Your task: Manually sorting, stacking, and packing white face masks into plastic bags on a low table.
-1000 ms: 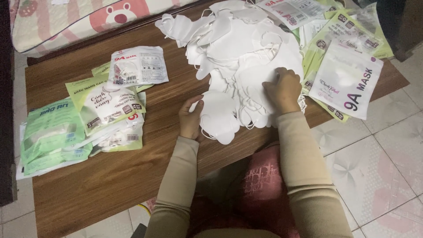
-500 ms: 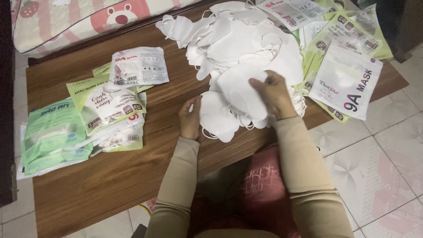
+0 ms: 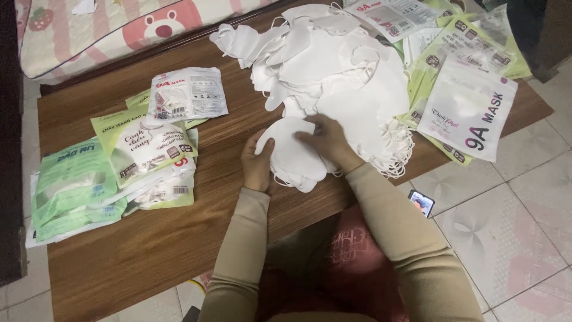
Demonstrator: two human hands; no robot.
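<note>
A big heap of loose white face masks [image 3: 333, 65] covers the far middle of the low wooden table [image 3: 149, 250]. At the heap's near edge lies a small stack of white masks [image 3: 295, 158]. My left hand [image 3: 257, 164] grips the stack's left side. My right hand [image 3: 328, 140] presses a white mask down on the stack's top right. Both arms wear beige sleeves.
Filled mask packets, white and green [image 3: 149, 143], are piled on the table's left. Empty flat packets [image 3: 471, 107] lie at the right end. A phone [image 3: 421, 203] rests on the tiled floor by my right elbow. A patterned cushion [image 3: 119, 30] lies behind the table.
My right hand has come from the heap toward me and leftward with a mask, laying it on the small stack. My left hand stays at the stack's left side.
</note>
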